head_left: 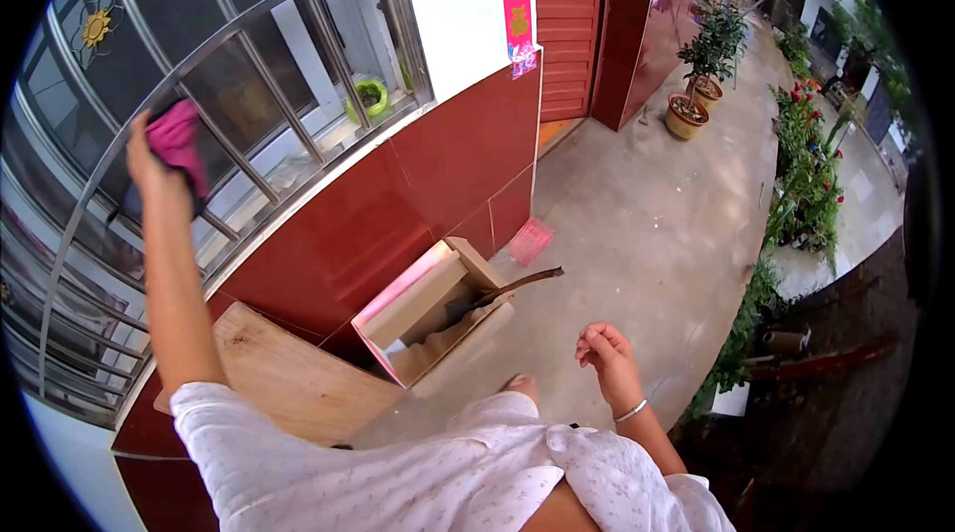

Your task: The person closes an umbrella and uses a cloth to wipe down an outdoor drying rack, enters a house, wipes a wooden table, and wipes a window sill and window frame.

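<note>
My left hand (147, 152) is raised at the window and closed on a magenta cloth (177, 139) with a dark underside. The cloth is pressed against the curved metal rail of the window bars (242, 27); part of it is blurred. Low in front of my body, my right hand (607, 361) hangs over the paving with its fingers curled in and nothing visible in them. A silver bracelet (631, 411) circles that wrist. Behind the bars, a green pot (370, 100) stands on the sill.
Below the window, a cardboard box (438, 318) with a dark stick in it stands by a wooden board (288, 368). A pink dustpan-like piece (530, 241) lies near the red tiled wall (398, 184). Potted plants (686, 116) line the path; flowering plants edge its right side.
</note>
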{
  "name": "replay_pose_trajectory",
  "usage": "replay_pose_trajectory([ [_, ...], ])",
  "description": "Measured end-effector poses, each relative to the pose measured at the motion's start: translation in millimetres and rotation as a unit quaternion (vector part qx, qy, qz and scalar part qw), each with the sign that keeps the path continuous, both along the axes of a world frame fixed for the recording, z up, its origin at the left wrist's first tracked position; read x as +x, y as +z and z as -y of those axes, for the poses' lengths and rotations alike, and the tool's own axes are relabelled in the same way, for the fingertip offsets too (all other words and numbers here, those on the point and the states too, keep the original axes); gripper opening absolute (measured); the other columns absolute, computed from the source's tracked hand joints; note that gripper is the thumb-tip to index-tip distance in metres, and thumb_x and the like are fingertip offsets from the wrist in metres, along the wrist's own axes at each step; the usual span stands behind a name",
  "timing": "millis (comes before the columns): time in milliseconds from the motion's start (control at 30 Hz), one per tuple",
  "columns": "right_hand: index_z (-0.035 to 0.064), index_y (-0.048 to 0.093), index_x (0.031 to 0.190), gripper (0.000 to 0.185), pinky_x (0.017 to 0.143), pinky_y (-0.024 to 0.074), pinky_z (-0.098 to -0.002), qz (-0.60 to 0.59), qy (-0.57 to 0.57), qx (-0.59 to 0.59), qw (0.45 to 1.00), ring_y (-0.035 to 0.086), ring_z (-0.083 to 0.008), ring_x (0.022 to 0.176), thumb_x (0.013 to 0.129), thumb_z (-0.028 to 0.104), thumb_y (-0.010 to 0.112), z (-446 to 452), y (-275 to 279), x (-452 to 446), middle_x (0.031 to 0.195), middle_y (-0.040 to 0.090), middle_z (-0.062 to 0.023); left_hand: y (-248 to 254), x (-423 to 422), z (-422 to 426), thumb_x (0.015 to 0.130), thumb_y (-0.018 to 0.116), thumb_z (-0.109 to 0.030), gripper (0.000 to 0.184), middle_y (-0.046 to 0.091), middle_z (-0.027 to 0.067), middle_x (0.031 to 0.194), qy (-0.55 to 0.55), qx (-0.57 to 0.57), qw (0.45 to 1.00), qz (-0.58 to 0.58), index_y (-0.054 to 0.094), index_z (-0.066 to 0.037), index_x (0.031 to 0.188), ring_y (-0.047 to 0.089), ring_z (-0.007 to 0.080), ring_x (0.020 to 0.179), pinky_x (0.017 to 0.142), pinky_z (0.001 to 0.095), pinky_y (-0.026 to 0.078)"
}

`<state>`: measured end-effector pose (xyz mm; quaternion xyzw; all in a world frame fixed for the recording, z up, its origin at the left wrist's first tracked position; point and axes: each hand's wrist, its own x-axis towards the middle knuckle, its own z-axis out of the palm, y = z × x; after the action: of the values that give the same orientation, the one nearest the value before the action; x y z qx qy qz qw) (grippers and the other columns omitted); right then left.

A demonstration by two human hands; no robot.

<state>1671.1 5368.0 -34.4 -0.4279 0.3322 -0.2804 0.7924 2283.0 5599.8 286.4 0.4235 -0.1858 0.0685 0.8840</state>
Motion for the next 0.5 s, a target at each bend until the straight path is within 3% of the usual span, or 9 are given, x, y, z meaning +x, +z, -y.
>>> replay_pose_trajectory([
  [33,0.0065,0.064,0.097,0.014,0.066,0.0481,-0.0261,-0.003,0.003,0.001,1.000,0.062,-0.0116,0.074,0.099,0.020,0.060,8,4,2,0.084,0.066,-0.0020,-13,-44,42,0.092,0.069,-0.026,0.028,0.066,0.0092,0.090,-0.072,0.030,0.997,-0.005,0.065,-0.006,0.109,0.066,0.0243,0.073,0.064,0.0357,0.055],
  [67,0.0057,0.064,0.098,0.014,0.066,0.0481,-0.0261,0.009,0.017,-0.022,1.000,0.062,-0.0117,0.074,0.099,0.019,0.060,17,6,5,0.084,0.066,-0.0025,-26,-87,79,0.091,0.070,-0.031,0.030,0.064,0.0075,0.091,-0.077,0.096,0.992,0.027,0.067,-0.007,0.109,0.064,0.0223,0.071,0.067,0.0335,0.055],
  [133,0.0039,0.064,0.098,0.015,0.066,0.0481,-0.0261,0.021,0.039,-0.066,0.997,0.062,-0.0118,0.075,0.100,0.018,0.059,35,16,8,0.085,0.066,-0.0038,-45,-147,149,0.092,0.066,-0.043,0.039,0.062,0.0052,0.098,-0.013,0.269,0.959,0.085,0.069,-0.008,0.109,0.061,0.0185,0.092,0.078,0.0362,0.050],
  [167,0.0039,0.064,0.098,0.015,0.066,0.0481,-0.0261,0.019,0.048,-0.067,0.996,0.062,-0.0118,0.075,0.100,0.018,0.059,48,15,8,0.085,0.066,-0.0038,-72,-137,176,0.092,0.065,-0.048,0.041,0.060,0.0051,0.098,-0.028,0.300,0.951,0.062,0.070,-0.009,0.105,0.058,0.0182,0.095,0.081,0.0375,0.048],
  [267,0.0041,0.063,0.097,0.016,0.066,0.0485,-0.0265,-0.014,0.045,-0.096,0.994,0.062,-0.0120,0.075,0.100,0.019,0.058,87,10,1,0.086,0.066,-0.0040,-126,-182,246,0.087,0.075,-0.035,0.024,0.061,0.0013,0.081,-0.229,0.221,0.929,-0.189,0.065,-0.014,0.090,0.059,0.0163,0.074,0.070,0.0343,0.051],
  [300,0.0043,0.063,0.097,0.016,0.066,0.0486,-0.0266,-0.029,0.031,-0.082,0.996,0.063,-0.0122,0.074,0.100,0.019,0.059,102,7,-2,0.086,0.066,-0.0039,-158,-176,258,0.087,0.077,-0.037,0.028,0.065,0.0009,0.084,-0.317,0.186,0.902,-0.229,0.068,-0.012,0.095,0.062,0.0161,0.076,0.074,0.0329,0.053],
  [367,0.0044,0.063,0.097,0.017,0.066,0.0487,-0.0268,-0.054,0.027,-0.064,0.996,0.063,-0.0123,0.074,0.100,0.020,0.059,135,7,0,0.086,0.067,-0.0039,-184,-196,281,0.089,0.073,-0.028,0.023,0.066,0.0027,0.085,-0.390,0.168,0.863,-0.272,0.067,-0.008,0.098,0.063,0.0179,0.078,0.074,0.0325,0.054],
  [433,0.0050,0.063,0.096,0.018,0.065,0.0487,-0.0264,-0.074,0.043,-0.065,0.994,0.063,-0.0125,0.074,0.100,0.022,0.059,167,14,4,0.086,0.067,-0.0039,-171,-210,296,0.086,0.062,-0.011,0.023,0.065,0.0069,0.094,-0.346,0.117,0.882,-0.298,0.060,-0.005,0.108,0.063,0.0218,0.089,0.084,0.0349,0.053],
  [500,0.0058,0.064,0.095,0.018,0.065,0.0483,-0.0259,-0.078,0.058,-0.074,0.993,0.063,-0.0125,0.074,0.100,0.023,0.060,199,15,9,0.086,0.066,-0.0035,-163,-198,316,0.084,0.058,-0.004,0.016,0.061,0.0080,0.093,-0.268,0.021,0.937,-0.222,0.058,-0.005,0.100,0.063,0.0212,0.086,0.083,0.0368,0.054],
])
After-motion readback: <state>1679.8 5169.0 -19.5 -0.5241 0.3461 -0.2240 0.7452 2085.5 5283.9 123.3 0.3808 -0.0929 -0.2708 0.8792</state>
